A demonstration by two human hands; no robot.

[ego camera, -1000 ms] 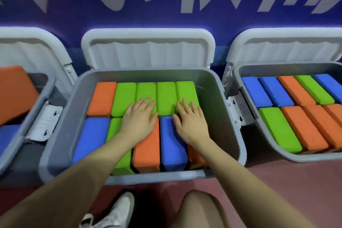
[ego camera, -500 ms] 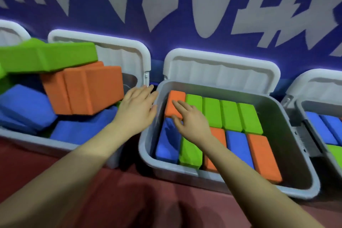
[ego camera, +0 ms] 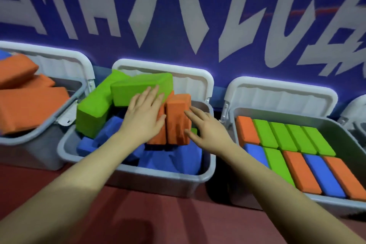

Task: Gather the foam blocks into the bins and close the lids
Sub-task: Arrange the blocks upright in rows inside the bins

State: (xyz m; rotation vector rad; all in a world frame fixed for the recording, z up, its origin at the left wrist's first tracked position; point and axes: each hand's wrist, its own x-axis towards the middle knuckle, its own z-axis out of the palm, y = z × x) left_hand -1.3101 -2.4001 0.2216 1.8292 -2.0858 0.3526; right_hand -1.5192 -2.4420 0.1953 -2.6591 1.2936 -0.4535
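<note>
We are at the tidying step for the middle grey plastic bin point(ego camera: 65, 145), where the rectangular foam blocks lie in a jumble instead of flat rows: two bright green foam blocks point(ego camera: 126, 90) are propped up high against the back, a pair of orange foam blocks point(ego camera: 176, 119) stands on end just in front of them, and blue foam blocks point(ego camera: 170, 159) lie crumpled underneath. Our left hand point(ego camera: 143, 120) rests with its fingers point(ego camera: 152, 93) straight and slightly spread on the upper green block and against the left side of the orange pair; our right hand point(ego camera: 206, 126) reaches in with fingers straight and spread, at the right side of the orange pair, though we cannot tell whether it touches yet. This bin's white hinged lid point(ego camera: 198, 77) stands open behind it. To the right, a neighbouring grey bin point(ego camera: 356, 207) already holds neat flat rows with its lid up; to the left, another grey bin point(ego camera: 29, 140) carries loosely piled orange blocks. As we judge it, the next move calls for laying the standing blocks flat below the rim, or the lid will not shut.
</note>
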